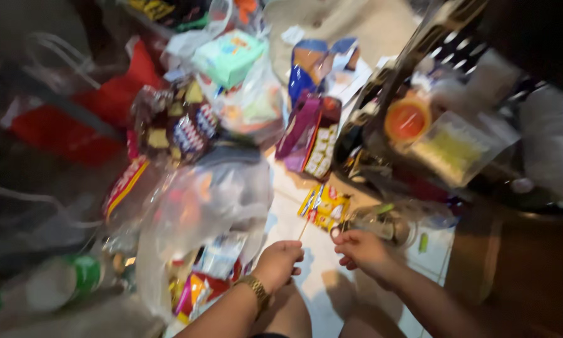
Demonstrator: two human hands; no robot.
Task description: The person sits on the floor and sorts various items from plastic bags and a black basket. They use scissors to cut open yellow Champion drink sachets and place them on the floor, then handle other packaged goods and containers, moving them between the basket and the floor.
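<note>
My left hand, with a gold watch on the wrist, is closed around a thin wooden stick that points up and away. My right hand is a little to the right of it, fingers curled, pinching something small at its fingertips; the blur hides what it is. Both hands hover over a pale tiled floor, just in front of a small yellow packet and a clear plastic container.
Clear plastic bags full of snack packets lie to the left. A purple box, a blue packet and a green box lie beyond. A dark basket with an orange lid stands at the right. A red bag is far left.
</note>
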